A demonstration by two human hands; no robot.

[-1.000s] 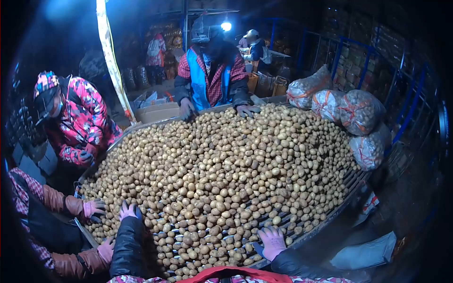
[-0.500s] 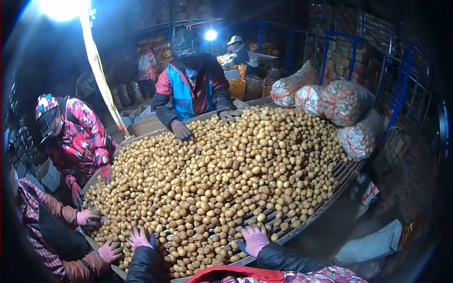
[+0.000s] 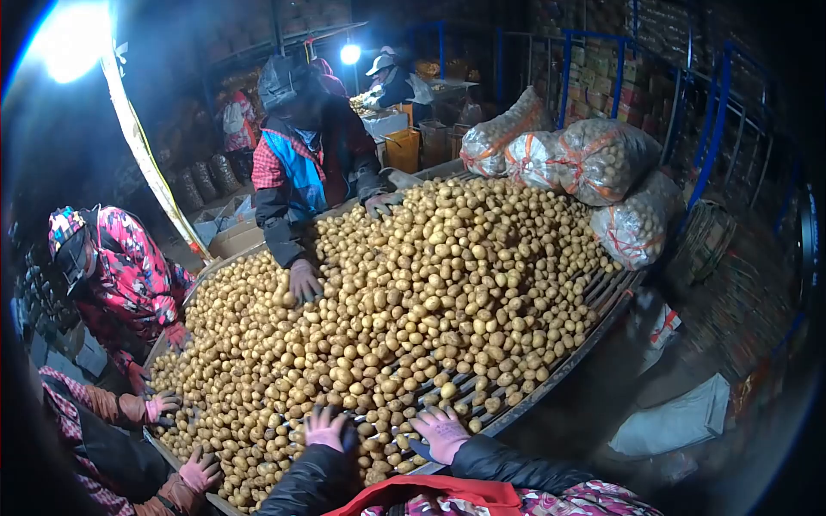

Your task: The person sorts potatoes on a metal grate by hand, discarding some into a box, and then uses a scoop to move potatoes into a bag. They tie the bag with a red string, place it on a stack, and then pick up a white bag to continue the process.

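Note:
A wide heap of small potatoes (image 3: 413,292) covers a slatted sorting table (image 3: 615,288). At the near edge, my left hand (image 3: 328,430), in a pink and dark glove, lies on the potatoes with its fingers spread. To its right, my right hand (image 3: 440,434), gloved the same way, rests over the slats and a few potatoes, also with fingers apart. Neither hand holds anything. Dark slats (image 3: 469,391) show through a gap in the heap just beyond my right hand.
Co-workers' gloved hands touch the heap at the far side (image 3: 305,281) and the left side (image 3: 200,472). Full potato sacks (image 3: 607,159) stand at the table's back right. A pole (image 3: 146,155) rises behind the back left edge. A pale sack (image 3: 673,420) lies on the floor at right.
My left hand has moved right, closer to my right hand. The view has shifted slightly. The co-worker across the table leans forward, one hand reaching further into the heap.

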